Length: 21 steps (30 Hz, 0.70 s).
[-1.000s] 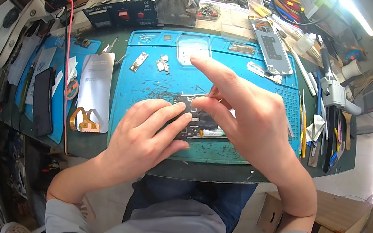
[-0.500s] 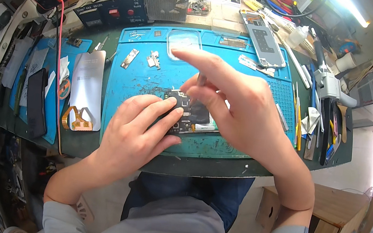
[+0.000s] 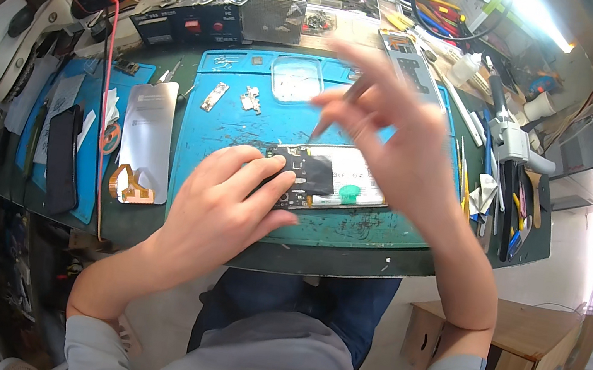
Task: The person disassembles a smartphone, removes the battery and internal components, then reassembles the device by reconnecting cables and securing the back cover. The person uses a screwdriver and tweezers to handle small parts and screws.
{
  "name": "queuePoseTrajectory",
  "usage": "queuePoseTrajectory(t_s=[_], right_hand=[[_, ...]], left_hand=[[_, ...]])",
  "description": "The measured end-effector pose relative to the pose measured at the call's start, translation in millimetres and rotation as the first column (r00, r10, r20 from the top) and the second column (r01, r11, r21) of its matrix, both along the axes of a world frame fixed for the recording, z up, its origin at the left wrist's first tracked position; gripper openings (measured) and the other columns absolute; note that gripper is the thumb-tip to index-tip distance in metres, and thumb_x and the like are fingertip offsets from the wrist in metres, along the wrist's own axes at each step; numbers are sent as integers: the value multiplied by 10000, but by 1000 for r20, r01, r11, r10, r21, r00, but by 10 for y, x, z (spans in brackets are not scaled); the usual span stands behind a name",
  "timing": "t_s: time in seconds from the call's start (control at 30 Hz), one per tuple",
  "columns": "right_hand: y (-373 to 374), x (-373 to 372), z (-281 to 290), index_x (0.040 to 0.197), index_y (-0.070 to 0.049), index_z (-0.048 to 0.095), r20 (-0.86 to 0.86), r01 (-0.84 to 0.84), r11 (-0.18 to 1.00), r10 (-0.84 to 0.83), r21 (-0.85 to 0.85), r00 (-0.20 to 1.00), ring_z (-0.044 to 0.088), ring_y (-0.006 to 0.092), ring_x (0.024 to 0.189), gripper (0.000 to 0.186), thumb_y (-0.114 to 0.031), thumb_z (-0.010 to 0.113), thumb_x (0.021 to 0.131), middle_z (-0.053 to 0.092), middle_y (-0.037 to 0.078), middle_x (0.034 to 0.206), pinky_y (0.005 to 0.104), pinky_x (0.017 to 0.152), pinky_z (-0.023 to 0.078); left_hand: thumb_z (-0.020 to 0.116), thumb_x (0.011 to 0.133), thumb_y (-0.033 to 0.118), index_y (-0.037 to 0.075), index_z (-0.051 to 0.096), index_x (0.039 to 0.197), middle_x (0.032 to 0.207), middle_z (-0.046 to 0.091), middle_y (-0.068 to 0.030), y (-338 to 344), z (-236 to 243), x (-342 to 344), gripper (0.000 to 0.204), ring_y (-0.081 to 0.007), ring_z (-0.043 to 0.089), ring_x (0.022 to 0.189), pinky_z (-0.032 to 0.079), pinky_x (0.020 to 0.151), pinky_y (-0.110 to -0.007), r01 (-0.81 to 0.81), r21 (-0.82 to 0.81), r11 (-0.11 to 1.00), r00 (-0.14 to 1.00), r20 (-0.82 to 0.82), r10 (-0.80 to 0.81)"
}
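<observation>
An opened phone lies on the blue mat, showing a dark board section at its left and a white battery at its right. My left hand grips its left end, index and middle fingertips on the dark part, thumb by the lower edge. My right hand, blurred by motion, is raised over the battery end, holding a thin screwdriver-like tool whose tip points down near the phone's upper edge. Two small metal parts and a clear shallow dish lie farther back on the mat.
A phone and a white panel lie left. A hot-air tool and scattered hand tools stand or lie right. An equipment box, a bottle and a leaning phone housing are behind.
My right hand has risen and moved back and right from the phone with the tool, uncovering the white battery. My left hand stays on the phone's left end.
</observation>
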State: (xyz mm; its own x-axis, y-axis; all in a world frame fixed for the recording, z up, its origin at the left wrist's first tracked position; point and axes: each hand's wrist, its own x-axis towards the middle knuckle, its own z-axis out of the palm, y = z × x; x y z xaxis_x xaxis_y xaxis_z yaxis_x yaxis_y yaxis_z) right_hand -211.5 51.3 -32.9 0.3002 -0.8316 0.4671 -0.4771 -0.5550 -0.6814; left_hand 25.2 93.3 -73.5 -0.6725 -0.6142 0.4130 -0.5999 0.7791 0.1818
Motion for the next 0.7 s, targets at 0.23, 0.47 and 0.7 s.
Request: queuePoseTrajectory(t_s=[0.23, 0.47, 0.7], right_hand=[[-549, -1, -313, 1346, -60, 646, 311, 236, 971, -215, -32, 926, 749, 147, 808, 358, -152, 743, 1014, 818, 86, 930, 298, 753, 561], [-540, 26, -439, 1316, -19, 652, 241, 187, 982, -173, -34, 955, 781, 159, 895, 324, -108, 733, 1015, 816, 103, 950, 298, 793, 584], [-602, 27, -473, 1311, -18, 652, 249, 202, 979, -191, -18, 949, 780, 161, 906, 322, -92, 736, 1009, 816, 107, 969, 298, 802, 587]], left_hand=[[826, 845, 122, -16, 720, 1152, 974, 707, -101, -202, -39, -139, 353, -287, 690, 966, 557, 861, -413, 15, -85, 996, 998, -52, -20], [781, 851, 10, -17, 723, 1130, 922, 698, -108, -281, -143, -90, 286, -294, 698, 920, 564, 830, -415, 97, -72, 993, 976, -190, -109], [746, 872, -41, -8, 727, 1140, 950, 707, -130, -303, -144, -61, 270, -316, 705, 884, 571, 805, -430, 105, -3, 994, 959, -263, -102]])
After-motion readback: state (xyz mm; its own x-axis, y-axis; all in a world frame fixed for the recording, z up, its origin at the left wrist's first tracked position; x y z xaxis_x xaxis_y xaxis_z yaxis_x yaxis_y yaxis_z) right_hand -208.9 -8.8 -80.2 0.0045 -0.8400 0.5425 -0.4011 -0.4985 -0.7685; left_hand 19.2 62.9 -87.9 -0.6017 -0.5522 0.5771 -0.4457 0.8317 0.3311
